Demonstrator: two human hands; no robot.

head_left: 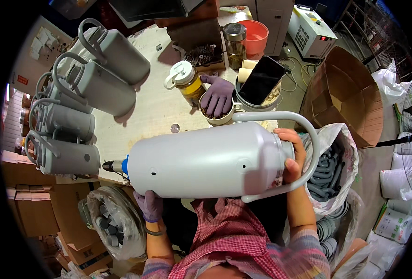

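A large grey thermos jug body (196, 160) lies on its side across the front of the table. Its curved grey handle (312, 135) loops out at the right end. My bare right hand (293, 156) is closed round the jug's neck, inside the handle. At the lower left edge of the jug, my left hand (150, 206) in a purple glove grips it from below, with its fingers partly hidden. Past the jug's left end sticks out a tool (116, 166) with a black tip, metal collar and blue ring; its rest is hidden.
Several similar grey jugs (106, 88) line the table's left. Behind stand a bottle (187, 83), a cup (215, 120) with a purple glove (217, 95) on top, a phone (262, 80) and a red bucket (256, 39). Bags of grey handles (327, 172) and caps (108, 223) flank me.
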